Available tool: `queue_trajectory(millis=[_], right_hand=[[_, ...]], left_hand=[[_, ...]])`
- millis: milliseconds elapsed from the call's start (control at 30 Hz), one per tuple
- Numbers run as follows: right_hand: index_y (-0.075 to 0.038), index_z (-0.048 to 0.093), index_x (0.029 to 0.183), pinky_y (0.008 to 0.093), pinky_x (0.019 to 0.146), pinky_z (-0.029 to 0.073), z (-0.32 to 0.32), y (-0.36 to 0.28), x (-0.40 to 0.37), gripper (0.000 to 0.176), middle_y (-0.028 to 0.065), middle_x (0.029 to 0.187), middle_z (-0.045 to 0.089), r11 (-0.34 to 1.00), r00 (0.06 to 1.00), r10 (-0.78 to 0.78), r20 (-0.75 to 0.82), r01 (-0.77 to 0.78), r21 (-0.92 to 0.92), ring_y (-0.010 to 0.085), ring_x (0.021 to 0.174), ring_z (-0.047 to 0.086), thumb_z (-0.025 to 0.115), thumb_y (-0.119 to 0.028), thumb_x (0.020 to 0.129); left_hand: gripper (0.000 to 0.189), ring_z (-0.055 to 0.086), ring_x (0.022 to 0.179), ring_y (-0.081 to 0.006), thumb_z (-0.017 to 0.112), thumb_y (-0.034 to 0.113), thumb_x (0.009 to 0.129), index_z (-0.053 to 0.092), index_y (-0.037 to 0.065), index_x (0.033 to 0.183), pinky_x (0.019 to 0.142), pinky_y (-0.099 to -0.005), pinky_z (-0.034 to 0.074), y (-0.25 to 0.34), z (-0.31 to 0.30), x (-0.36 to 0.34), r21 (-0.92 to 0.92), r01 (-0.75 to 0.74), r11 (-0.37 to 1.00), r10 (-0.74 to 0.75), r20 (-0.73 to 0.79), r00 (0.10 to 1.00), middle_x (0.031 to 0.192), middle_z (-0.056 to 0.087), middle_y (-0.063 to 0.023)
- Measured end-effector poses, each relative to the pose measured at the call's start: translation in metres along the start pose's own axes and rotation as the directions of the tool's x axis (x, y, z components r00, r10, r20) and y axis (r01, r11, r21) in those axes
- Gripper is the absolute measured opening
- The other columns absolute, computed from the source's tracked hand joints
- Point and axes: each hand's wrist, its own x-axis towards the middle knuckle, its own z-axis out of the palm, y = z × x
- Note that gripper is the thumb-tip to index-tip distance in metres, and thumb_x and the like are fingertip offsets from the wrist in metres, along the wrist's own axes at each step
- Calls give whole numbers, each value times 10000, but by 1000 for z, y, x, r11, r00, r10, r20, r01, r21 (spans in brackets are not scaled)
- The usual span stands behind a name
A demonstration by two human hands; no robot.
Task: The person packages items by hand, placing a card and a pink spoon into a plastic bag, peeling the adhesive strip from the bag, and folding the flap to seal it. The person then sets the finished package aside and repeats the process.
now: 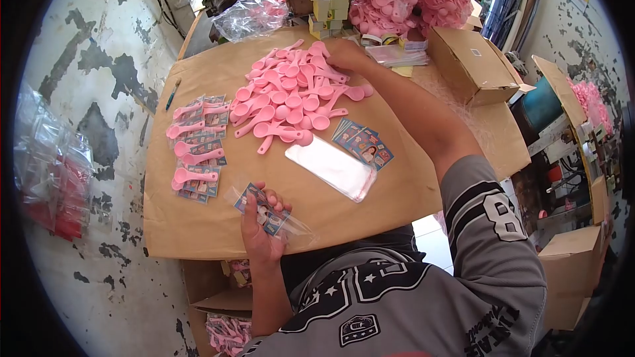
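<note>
My left hand (pixel 263 231) is closed around a clear plastic bag (pixel 297 230) with a printed card (pixel 268 215) in it, near the table's front edge. At the far right edge of a heap of pink measuring spoons (pixel 291 96), my right hand (pixel 345 55) reaches in with fingers bent down. Whether it grips a spoon is hidden. Between the hands lie a stack of clear plastic bags (pixel 334 168) and a fan of printed cards (pixel 364 142). On the left, bagged cards with pink spoons (pixel 196 175) overlap in a row.
Brown paper covers the table (pixel 410 182). A pen (pixel 173 94) lies by its left edge. Behind the heap stand yellow stacked packs (pixel 329 8) and big bags of pink spoons (pixel 390 0). A cardboard box (pixel 471 66) sits at the right. Boxes also stand below.
</note>
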Motion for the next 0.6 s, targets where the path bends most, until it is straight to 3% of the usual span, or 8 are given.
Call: queue_trajectory(millis=[67, 233, 333, 400, 500, 567, 600], right_hand=[[-53, 754, 1123, 496, 877, 567, 1, 11, 11, 463, 247, 1078, 745, 991, 988, 64, 137, -47, -123, 415, 1011, 717, 784, -404, 823], [-60, 769, 1032, 506, 863, 555, -17, 6, -7, 520, 230, 1032, 753, 996, 993, 13, 118, -2, -88, 420, 985, 719, 737, -550, 859], [-42, 766, 986, 507, 850, 555, -25, 4, -17, 565, 238, 1013, 750, 999, 989, -27, 146, 31, -28, 425, 971, 717, 711, -592, 871], [-28, 758, 978, 508, 842, 552, -23, 2, -19, 583, 245, 1005, 746, 999, 990, -34, 133, 32, 17, 425, 961, 716, 705, -599, 875], [15, 729, 972, 496, 798, 545, -20, 5, -24, 576, 257, 949, 740, 992, 988, 81, 130, -93, 90, 414, 898, 716, 723, -554, 875], [29, 721, 924, 486, 745, 542, -2, 13, -29, 502, 253, 873, 733, 988, 951, -15, -309, 62, 141, 400, 804, 711, 769, -467, 861], [20, 726, 912, 464, 720, 549, 0, 31, -18, 432, 224, 862, 741, 984, 961, -18, -275, 66, 168, 355, 776, 716, 778, -406, 867]], left_hand=[[345, 568, 888, -133, 519, 327, 1126, 556, 52, 1331, 889, -344, 525, 0, 0, -1, -3, -6, 1000, 6, -6, 1000, 961, 560, -39], [346, 567, 888, -134, 524, 326, 1125, 561, 45, 1324, 884, -336, 518, 0, 1, 0, -3, -10, 1000, 10, 7, 1000, 955, 563, -40], [351, 592, 898, -163, 528, 327, 1122, 567, 43, 1324, 899, -387, 528, 0, -6, 0, -24, -7, 1000, 8, 37, 999, 982, 607, -65], [350, 573, 886, -145, 523, 330, 1124, 562, 44, 1323, 888, -358, 517, 2, -4, -1, -6, 5, 1000, -4, 40, 999, 970, 587, -51], [345, 563, 879, -137, 517, 326, 1127, 560, 45, 1323, 882, -346, 508, -1, -3, 2, 11, 25, 1000, -26, 59, 998, 961, 582, -43], [342, 561, 880, -137, 513, 323, 1129, 560, 45, 1323, 883, -349, 506, 0, -5, 1, 27, 35, 999, -37, 56, 998, 958, 584, -43], [342, 560, 881, -137, 510, 323, 1129, 560, 45, 1323, 884, -350, 504, 1, -4, 1, 36, 38, 999, -40, 44, 998, 956, 584, -42]])
